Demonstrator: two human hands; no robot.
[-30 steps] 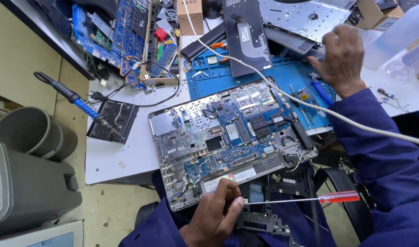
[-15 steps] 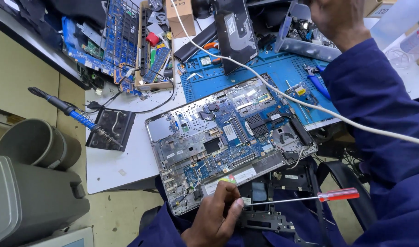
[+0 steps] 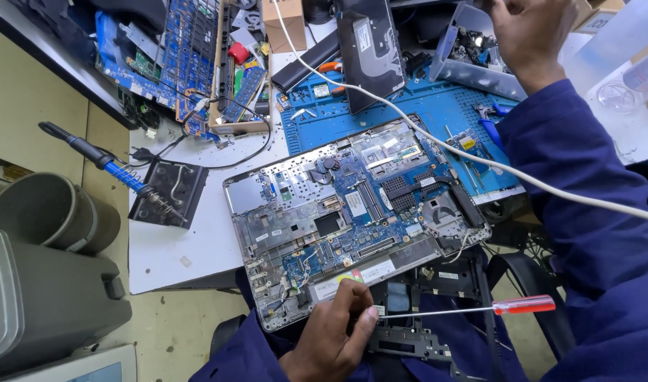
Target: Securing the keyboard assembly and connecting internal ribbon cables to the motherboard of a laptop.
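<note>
Blue-sleeved right hand [image 3: 529, 35] now reaching clear tray [image 3: 472, 71]

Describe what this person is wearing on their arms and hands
Both hands are bare: no gloves, rings or watch visible on the left hand or the right hand. Both arms wear long dark navy-blue sleeves of a plain work garment, loosely creased, ending at the wrists. No markings show on the fabric.

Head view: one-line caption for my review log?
Left hand steadies an opened laptop chassis; right hand reaches into a clear parts bin.
</note>
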